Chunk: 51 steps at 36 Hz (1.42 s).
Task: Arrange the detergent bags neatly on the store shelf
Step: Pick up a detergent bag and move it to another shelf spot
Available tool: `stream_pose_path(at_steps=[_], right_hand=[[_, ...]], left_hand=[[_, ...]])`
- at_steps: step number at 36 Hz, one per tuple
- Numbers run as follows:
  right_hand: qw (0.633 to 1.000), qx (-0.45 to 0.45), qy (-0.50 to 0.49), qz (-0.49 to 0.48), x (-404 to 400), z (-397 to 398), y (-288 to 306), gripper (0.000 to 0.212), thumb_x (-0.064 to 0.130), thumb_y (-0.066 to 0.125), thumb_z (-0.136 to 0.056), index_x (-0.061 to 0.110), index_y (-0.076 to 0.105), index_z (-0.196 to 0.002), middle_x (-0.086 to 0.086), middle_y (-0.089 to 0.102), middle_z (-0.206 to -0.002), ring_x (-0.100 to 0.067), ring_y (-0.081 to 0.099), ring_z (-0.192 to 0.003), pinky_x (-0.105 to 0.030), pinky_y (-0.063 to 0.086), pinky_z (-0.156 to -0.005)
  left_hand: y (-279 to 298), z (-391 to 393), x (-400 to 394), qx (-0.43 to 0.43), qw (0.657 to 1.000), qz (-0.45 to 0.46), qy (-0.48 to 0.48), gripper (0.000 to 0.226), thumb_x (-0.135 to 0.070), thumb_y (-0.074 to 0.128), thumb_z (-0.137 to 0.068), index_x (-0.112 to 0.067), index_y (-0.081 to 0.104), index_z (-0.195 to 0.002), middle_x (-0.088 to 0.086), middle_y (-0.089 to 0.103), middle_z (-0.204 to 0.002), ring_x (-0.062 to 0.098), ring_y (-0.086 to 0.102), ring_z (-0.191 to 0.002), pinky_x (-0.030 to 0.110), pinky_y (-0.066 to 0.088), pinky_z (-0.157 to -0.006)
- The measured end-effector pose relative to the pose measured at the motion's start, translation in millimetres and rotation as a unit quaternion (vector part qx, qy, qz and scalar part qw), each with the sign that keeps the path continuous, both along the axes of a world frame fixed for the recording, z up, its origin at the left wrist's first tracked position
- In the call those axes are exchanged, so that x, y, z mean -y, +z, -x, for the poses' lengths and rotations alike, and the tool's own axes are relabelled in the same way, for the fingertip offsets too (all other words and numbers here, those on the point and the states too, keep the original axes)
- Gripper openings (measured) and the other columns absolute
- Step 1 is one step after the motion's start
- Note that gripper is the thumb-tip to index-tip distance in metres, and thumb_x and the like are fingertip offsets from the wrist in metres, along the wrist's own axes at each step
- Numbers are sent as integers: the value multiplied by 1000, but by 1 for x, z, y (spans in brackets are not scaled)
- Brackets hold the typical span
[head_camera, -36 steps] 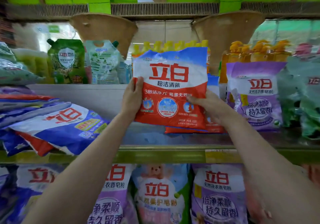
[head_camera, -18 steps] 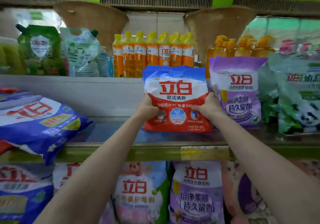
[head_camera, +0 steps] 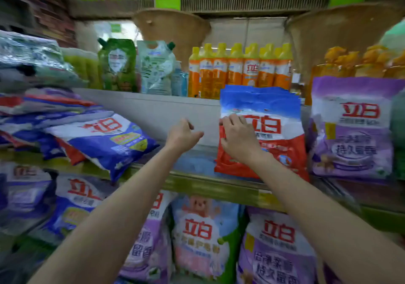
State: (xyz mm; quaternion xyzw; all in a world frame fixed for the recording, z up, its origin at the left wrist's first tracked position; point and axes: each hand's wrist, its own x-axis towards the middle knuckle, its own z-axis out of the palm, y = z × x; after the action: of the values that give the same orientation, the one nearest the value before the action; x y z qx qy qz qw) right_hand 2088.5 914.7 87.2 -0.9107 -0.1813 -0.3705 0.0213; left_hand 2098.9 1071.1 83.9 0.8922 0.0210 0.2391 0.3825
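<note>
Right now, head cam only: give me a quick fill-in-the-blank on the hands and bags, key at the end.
1. The right hand rests on the ____-and-blue bag.
2. The left hand holds ____.
3. The bag standing right of that bag is mainly ____.
4. The bottles behind the bag have ____ caps.

Missing words: red; nothing; purple; yellow

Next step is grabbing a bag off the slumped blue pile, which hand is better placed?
Probably left. The left hand is free, loosely curled in mid-air on the side nearer the blue bag. The right hand is occupied, resting on the upright red-and-blue bag.
</note>
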Motion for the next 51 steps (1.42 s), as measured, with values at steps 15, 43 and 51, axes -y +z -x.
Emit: stream_pose_path(at_steps=[15,43,51], right_hand=[[979,-55,197,20,-200,-5,-1,45,34,53,-89,14,46,-128,-7,48,-131,-25,41,-125,-38,39,-94],[933,-307,181,-49,-260,-44,-14,50,44,26,-99,23,25,-144,-11,30,-150,-30,26,-138,-49,21,-109],[833,-311,251,-383,-224,-51,5,85,71,62,-69,12,44,-127,-8,53,-131,-25,52,-118,-40,41,-103]], left_hand=[[17,70,-182,56,964,-89,245,28,-21,60,-83,-5,63,-105,21,63,-112,35,54,-112,38,41,-96],[10,50,-232,45,972,174,154,33,-20,55,-86,2,54,-110,23,59,-107,36,56,-107,40,48,-90],[49,39,-204,241,914,327,-2,27,1,45,-92,-18,62,-81,7,65,-85,27,63,-80,36,52,-76]])
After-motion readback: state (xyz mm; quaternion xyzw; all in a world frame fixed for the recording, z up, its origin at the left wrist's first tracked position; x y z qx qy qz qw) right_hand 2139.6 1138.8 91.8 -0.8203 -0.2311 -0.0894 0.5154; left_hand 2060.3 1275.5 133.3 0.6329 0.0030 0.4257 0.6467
